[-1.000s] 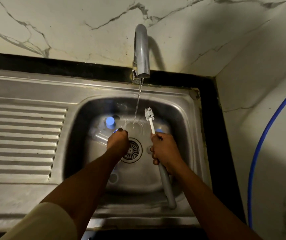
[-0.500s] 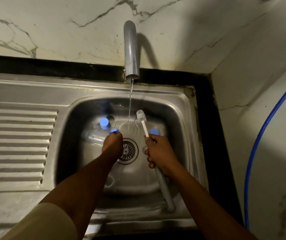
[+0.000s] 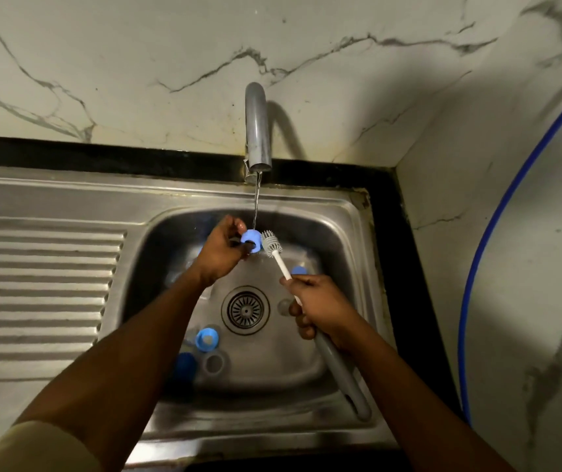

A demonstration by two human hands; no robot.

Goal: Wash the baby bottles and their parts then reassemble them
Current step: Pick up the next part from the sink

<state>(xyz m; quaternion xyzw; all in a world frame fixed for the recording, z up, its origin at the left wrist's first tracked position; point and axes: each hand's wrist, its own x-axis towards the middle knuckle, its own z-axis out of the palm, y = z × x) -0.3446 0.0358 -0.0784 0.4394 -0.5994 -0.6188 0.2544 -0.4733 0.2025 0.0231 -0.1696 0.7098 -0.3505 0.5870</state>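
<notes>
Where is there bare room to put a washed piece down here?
The ribbed drainboard, left of the basin, lies bare. The basin floor is crowded: blue bottle parts lie around the drain, and the left hand and right hand work near the tap.

The left hand (image 3: 220, 252) has come up from the sink floor and now pinches a blue bottle ring (image 3: 250, 240) under the water stream. The right hand (image 3: 320, 310) has brought the brush (image 3: 271, 242) head beside the ring.
</notes>
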